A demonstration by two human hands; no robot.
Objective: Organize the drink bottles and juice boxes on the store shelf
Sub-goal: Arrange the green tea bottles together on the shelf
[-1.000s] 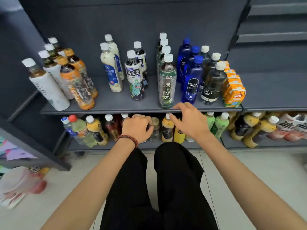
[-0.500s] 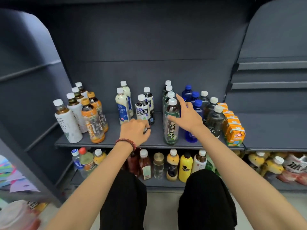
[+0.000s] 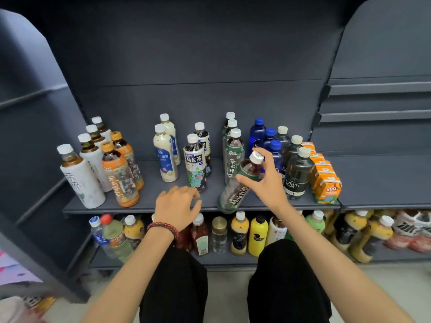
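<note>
Right fingers (image 3: 247,180): wrapped around the neck and shoulder of a green-labelled tea bottle (image 3: 235,190), which leaned to the right with its base at the shelf's front edge.
Left fingers (image 3: 186,191): loosely curled and empty, hovering over the front edge just left of the tilted bottle.
Shelf (image 3: 149,201): dark grey board under both hands, running well past them on either side.
White bottles (image 3: 81,176): a row far left of the left fingers, upright.
Orange-labelled bottles (image 3: 120,176): beside the white ones, nearer the left fingers.
Juice boxes (image 3: 325,180): an orange row far right of the right fingers.
Dark soda bottles (image 3: 296,176): upright, just right of the right hand (image 3: 268,183).
Blue bottles (image 3: 256,134): behind the right fingers.
Green tea row (image 3: 234,148): straight behind the tilted bottle.
Cartoon-label tea (image 3: 196,164): just behind the left hand (image 3: 177,206).
Milky bottles (image 3: 165,155): behind and left of the left fingers.
</note>
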